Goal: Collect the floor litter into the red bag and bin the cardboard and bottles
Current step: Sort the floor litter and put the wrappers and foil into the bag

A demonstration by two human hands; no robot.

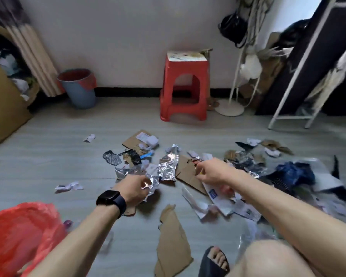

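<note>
Litter lies spread over the grey floor in front of me: crumpled silver foil, torn cardboard pieces, paper scraps and a blue plastic bag. My left hand, with a black watch on the wrist, grips a crumpled piece of foil just above the floor. My right hand pinches a small red and yellow scrap over a flat cardboard sheet. The red bag lies open at the lower left, beside my left forearm.
A blue bin with a red liner stands by the wall at the back left. A red plastic stool is at the back centre, a white rack at the right, a large cardboard box at the left. My sandalled foot is at the bottom.
</note>
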